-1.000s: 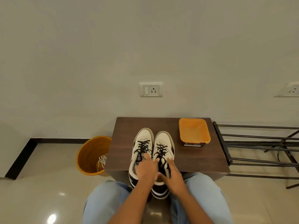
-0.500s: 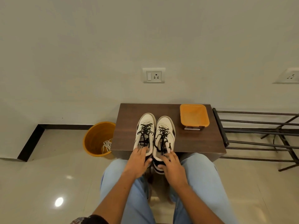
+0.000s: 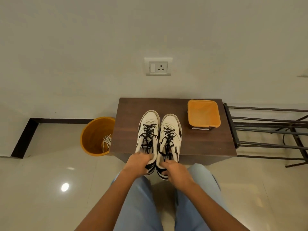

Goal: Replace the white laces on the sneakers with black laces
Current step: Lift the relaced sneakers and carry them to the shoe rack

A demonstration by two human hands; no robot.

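A dark wood table (image 3: 200, 147) stands against a plain pale wall (image 3: 83, 47). Above the table, a white socket (image 3: 158, 66) sits in the wall. Left of the table, an orange bin (image 3: 93, 137) stands on the glossy cream floor (image 3: 41, 189), which shows a bright light spot. Right of the table stands a black metal rack (image 3: 266, 130). A dark skirting (image 3: 66, 121) runs behind the bin.

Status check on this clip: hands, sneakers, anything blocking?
Left hand grips left sneaker heel; right hand grips right sneaker heel. Both black-laced. White laces in bucket. Nothing blocking.
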